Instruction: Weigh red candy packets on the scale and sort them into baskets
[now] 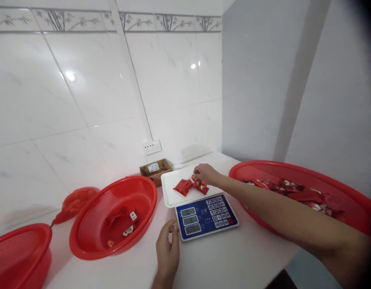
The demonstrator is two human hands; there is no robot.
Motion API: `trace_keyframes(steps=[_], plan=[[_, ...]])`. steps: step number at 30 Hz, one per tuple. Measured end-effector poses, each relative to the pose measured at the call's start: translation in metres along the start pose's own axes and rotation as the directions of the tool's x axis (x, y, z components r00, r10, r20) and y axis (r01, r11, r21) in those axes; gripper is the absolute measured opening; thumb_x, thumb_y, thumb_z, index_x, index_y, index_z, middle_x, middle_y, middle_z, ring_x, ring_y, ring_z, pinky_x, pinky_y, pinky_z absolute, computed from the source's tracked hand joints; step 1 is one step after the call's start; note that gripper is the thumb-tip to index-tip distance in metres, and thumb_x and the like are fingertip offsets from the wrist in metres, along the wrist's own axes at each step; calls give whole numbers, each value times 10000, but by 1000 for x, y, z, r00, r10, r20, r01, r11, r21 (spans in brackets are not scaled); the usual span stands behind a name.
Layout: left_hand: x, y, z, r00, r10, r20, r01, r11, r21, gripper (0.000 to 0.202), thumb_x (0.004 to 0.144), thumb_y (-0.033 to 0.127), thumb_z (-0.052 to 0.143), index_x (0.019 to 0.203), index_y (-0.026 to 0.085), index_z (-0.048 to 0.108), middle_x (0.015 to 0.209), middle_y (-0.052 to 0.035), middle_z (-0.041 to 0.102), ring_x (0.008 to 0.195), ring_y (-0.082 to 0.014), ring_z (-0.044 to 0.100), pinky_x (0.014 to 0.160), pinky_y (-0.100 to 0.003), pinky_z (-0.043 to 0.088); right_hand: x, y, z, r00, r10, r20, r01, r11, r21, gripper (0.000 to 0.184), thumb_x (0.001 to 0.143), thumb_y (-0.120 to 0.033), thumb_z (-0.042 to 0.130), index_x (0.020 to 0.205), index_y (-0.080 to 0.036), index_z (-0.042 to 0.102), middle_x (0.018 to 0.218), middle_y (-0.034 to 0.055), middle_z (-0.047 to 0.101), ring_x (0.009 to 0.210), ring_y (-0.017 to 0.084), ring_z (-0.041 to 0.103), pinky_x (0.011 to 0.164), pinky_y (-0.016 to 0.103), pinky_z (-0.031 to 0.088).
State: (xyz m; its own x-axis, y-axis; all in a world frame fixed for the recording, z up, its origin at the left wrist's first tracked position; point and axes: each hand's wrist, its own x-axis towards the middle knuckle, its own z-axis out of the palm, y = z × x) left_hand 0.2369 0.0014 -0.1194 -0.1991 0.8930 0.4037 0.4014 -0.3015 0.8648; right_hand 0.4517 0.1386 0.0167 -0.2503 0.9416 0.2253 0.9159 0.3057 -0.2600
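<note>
A blue electronic scale [207, 216] with a white weighing tray [170, 192] stands on the white table. Several red packets [191, 186] lie on the tray. My right hand [205, 173] reaches over the tray, fingers pinched on one red packet. My left hand [167, 251] rests on the table by the scale's front left corner, fingers loosely curled and touching the scale's edge, holding nothing.
A red basket [348, 196] at right holds several red packets. A middle red basket [92, 237] at left holds a few packets. Another red basket [19, 253] sits at far left. A red plastic bag [75, 202], a brown cardboard box [157, 168] and a wall socket [151, 147] are behind.
</note>
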Motion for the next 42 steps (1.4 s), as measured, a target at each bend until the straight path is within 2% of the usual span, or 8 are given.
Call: trace_keyframes(steps=[8, 16, 24, 29, 33, 38, 40, 42], plan=[[-2, 6, 1, 999, 19, 47, -19, 1000, -10, 334, 800, 423, 506, 969, 170, 645, 886, -94, 684, 822, -191, 634, 742, -303, 518, -3, 9, 2, 998, -61, 6, 61, 998, -17, 221, 812, -285, 535, 880, -178, 717, 859, 56, 699, 770, 163, 614, 632, 218, 391], [-1, 5, 1, 998, 10, 63, -9, 1000, -15, 347, 796, 438, 507, 967, 170, 646, 860, -90, 684, 809, -196, 635, 746, -307, 513, -3, 9, 7, 992, -124, -15, 123, 990, -64, 229, 834, -214, 497, 882, -166, 716, 915, 83, 648, 806, 164, 599, 690, 218, 388], [-1, 6, 1, 997, -6, 77, 7, 1000, -7, 348, 796, 439, 504, 969, 173, 645, 869, -88, 679, 814, -198, 628, 732, -302, 510, 0, 9, 4, 995, -81, -57, 75, 992, -99, 206, 828, -243, 520, 864, -162, 706, 924, 81, 639, 789, 161, 593, 676, 223, 386], [-1, 7, 0, 996, 10, 91, -8, 1000, -20, 326, 805, 424, 503, 969, 180, 644, 860, -83, 679, 803, -196, 628, 716, -297, 514, -6, 16, -8, 994, -40, -98, 29, 993, -115, 219, 838, -222, 484, 862, -167, 696, 923, 72, 632, 791, 151, 586, 676, 220, 384], [0, 8, -1, 997, 33, 75, -32, 999, -2, 306, 814, 408, 494, 952, 185, 650, 829, -76, 677, 775, -188, 627, 688, -289, 519, -29, 38, -33, 989, -2, -145, -18, 991, -134, 253, 855, -242, 444, 894, -163, 682, 944, 79, 622, 821, 166, 585, 711, 239, 397], [-2, 5, 2, 997, 42, 63, -42, 999, 4, 307, 802, 418, 506, 938, 188, 658, 809, -73, 678, 754, -187, 631, 593, -256, 517, -71, 96, -69, 978, 131, -161, -171, 948, -267, 272, 840, -264, 429, 805, -182, 686, 881, 92, 637, 789, 214, 600, 699, 301, 434], [-3, 4, 4, 997, 33, 68, -33, 999, -4, 312, 796, 425, 511, 932, 186, 660, 815, -76, 680, 749, -187, 634, 558, -244, 511, -83, 114, -71, 969, 191, -157, -229, 932, -281, 285, 832, -286, 428, 790, -188, 693, 888, 122, 642, 744, 235, 610, 678, 333, 451], [-5, 3, 5, 996, 26, 81, -26, 1000, -9, 313, 797, 423, 510, 935, 185, 659, 825, -79, 681, 748, -187, 635, 552, -242, 510, -88, 120, -62, 978, 136, -157, -169, 961, -221, 305, 830, -321, 427, 888, -187, 695, 962, 146, 645, 796, 261, 621, 733, 365, 467]])
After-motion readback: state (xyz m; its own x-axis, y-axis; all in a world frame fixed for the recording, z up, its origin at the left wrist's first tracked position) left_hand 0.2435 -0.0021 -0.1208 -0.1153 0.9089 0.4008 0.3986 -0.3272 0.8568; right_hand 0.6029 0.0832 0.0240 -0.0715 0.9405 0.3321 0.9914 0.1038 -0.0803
